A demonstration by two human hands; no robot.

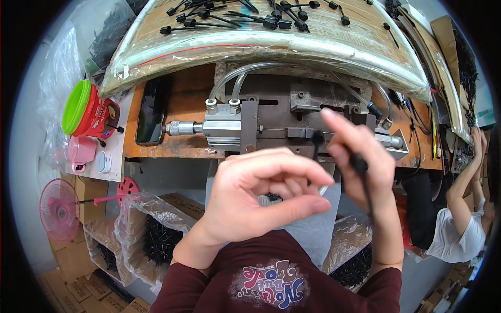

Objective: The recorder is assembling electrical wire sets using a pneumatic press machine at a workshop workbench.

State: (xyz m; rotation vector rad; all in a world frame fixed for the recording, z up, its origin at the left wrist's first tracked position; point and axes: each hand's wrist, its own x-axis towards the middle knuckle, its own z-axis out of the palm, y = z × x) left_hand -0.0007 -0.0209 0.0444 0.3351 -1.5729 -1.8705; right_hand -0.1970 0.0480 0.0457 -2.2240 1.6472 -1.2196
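Observation:
My left hand [266,195] is curled in front of the bench fixture, with thumb and forefinger bent toward each other. A thin black plastic part with a knobbed head [317,137] rises from behind its forefinger, and the stem's lower end is mostly hidden by the fingers. My right hand [365,156], slightly blurred, is closed around a second black stemmed part [359,165], whose stem hangs down past the wrist. Just beyond both hands lies the metal clamping fixture [250,128], with a pneumatic cylinder [222,128] at its left and clear air hoses [224,81].
A plastic-wrapped board [323,44] at the back carries several black stemmed parts. To the left are a phone [151,112], a red-and-green tub [86,112], a pink cup [82,151] and a pink fan [60,208]. Lined boxes [130,224] flank my lap. Another person [462,224] works at right.

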